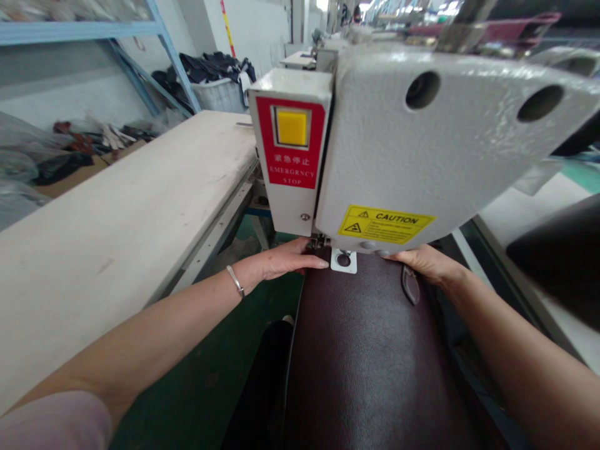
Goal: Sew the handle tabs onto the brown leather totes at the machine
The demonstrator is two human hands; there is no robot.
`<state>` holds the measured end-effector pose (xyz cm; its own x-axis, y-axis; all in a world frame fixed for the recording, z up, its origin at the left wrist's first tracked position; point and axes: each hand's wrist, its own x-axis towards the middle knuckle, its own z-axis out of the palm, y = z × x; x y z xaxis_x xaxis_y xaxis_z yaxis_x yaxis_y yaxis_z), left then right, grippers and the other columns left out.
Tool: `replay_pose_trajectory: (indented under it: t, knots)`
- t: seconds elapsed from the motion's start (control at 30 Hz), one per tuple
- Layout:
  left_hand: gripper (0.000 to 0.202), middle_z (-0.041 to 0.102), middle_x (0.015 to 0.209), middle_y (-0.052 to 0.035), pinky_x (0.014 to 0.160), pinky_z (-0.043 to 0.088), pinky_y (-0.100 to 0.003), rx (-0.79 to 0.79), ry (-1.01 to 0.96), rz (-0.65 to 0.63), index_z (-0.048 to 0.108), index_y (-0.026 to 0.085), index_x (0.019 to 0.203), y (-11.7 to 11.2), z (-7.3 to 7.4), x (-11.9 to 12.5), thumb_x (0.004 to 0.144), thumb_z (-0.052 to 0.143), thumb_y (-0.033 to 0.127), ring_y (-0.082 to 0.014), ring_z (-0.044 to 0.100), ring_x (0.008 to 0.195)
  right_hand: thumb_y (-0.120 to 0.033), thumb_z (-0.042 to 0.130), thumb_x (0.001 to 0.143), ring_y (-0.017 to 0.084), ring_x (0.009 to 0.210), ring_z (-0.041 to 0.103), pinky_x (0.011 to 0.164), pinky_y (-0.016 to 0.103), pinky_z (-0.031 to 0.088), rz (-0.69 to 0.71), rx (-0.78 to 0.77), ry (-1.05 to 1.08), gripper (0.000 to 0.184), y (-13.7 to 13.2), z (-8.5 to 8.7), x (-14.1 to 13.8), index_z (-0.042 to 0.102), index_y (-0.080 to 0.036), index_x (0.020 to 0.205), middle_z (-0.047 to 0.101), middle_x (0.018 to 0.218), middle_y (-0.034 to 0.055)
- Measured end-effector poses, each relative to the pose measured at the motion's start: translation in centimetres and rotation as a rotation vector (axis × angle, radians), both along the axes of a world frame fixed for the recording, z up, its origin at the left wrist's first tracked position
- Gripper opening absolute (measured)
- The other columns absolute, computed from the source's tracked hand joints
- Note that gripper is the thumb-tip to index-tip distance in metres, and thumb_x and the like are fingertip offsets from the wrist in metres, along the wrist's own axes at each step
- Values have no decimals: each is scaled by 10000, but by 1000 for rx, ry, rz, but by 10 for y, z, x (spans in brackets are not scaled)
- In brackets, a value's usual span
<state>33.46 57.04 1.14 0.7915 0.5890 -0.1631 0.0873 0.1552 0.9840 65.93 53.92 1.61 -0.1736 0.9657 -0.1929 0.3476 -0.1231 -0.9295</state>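
Note:
A large dark brown leather piece hangs from under the head of a grey industrial sewing machine towards me. My left hand grips its upper left edge, thumb lying on top and the other fingers partly hidden behind. At the upper right edge, my right hand holds the same leather, its fingertips partly covered by the machine head. A small leather tab lies on the leather just below that hand. Between both hands, a white metal plate with a round opening rests against the leather.
A yellow emergency stop button faces me on the machine's left box. A pale work table runs along the left. Behind it stand a blue shelf frame and a grey tub heaped with dark material.

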Motion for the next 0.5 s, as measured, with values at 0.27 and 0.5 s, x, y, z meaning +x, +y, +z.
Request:
replay_pose_trajectory:
  t: [0.27,0.5]
  knots:
    - [627,622,1195,-112,1116,327,-538,68,42,10,539,178,1316,-1,3,1,775,752,415,-308,545,1187,-609,868,585,270,816,670,787,348,581,6,-3,-17,425,-2,9,-3,714,-222,671,658,642,55]
    - [685,617,1271,-110,1182,223,-546,71,12,-9,522,201,1332,1,0,3,734,802,383,-315,531,1249,-617,852,611,278,868,673,805,359,580,23,10,-35,433,-5,11,-5,724,-212,694,671,679,52]
